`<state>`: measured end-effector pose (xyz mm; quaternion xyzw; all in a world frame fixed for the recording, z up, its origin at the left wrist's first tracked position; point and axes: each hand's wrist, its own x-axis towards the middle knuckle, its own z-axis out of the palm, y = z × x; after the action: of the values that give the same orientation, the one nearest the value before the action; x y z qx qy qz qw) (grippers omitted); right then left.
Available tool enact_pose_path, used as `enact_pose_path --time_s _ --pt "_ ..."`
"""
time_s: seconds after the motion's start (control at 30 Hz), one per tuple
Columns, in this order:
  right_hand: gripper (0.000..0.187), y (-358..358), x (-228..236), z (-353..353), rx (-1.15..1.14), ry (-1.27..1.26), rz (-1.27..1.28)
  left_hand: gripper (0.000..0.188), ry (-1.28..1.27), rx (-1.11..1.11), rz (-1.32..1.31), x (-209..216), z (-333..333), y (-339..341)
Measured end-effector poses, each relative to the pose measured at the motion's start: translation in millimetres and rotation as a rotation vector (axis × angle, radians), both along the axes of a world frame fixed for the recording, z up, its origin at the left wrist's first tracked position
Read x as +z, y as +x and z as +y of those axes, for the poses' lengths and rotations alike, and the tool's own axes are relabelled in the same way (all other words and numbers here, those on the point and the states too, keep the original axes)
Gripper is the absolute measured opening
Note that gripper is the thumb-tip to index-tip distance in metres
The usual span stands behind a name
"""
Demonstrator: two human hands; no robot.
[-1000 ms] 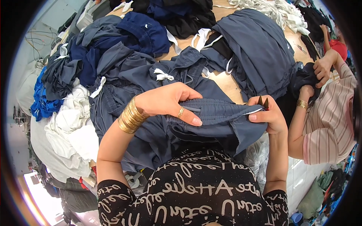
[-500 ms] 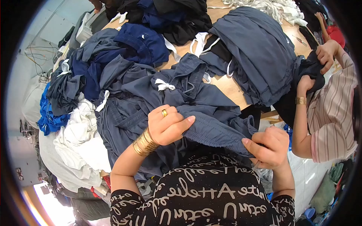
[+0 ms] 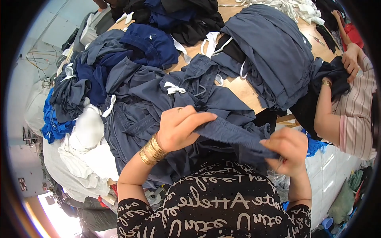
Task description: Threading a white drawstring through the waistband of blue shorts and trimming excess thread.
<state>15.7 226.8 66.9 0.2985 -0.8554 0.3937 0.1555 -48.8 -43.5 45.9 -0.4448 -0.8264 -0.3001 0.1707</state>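
Between my two hands stretches the gathered elastic waistband of a dark grey-blue pair of trousers (image 3: 234, 134). My left hand (image 3: 178, 129), with a ring and gold bangles at the wrist, is closed on its left end, forefinger lying along the band. The right end is pinched in my right hand (image 3: 287, 150), which is somewhat blurred. A small, thin, shiny thing also shows at the right fingers, too blurred to name. The rest of the garment blends into the grey-blue clothes on the table, where a white tied strip (image 3: 174, 88) lies just beyond my left hand.
A large grey-blue bundle (image 3: 272, 55) stands on the wooden table (image 3: 238, 92) at far right. Navy clothes (image 3: 149, 45) and white cloth (image 3: 89, 146) are heaped leftward. At right, a co-worker in a striped shirt (image 3: 359, 119) handles dark cloth (image 3: 335, 77).
My left hand has turned, its forefinger now stretched along the waistband, which shows narrower and more folded. My right hand has shifted slightly. The co-worker's hands and dark cloth have moved right.
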Motion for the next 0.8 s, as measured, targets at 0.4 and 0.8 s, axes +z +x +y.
enact_pose_path --time_s 0.4,0.8 --pt "0.011 -34 -5 14 -0.139 -0.62 -0.812 0.027 0.198 -0.129 -1.521 27 6 -12" --pt "0.013 -33 -4 17 -0.119 -0.716 -0.965 0.03 0.32 -0.135 -1.766 23 7 -15"
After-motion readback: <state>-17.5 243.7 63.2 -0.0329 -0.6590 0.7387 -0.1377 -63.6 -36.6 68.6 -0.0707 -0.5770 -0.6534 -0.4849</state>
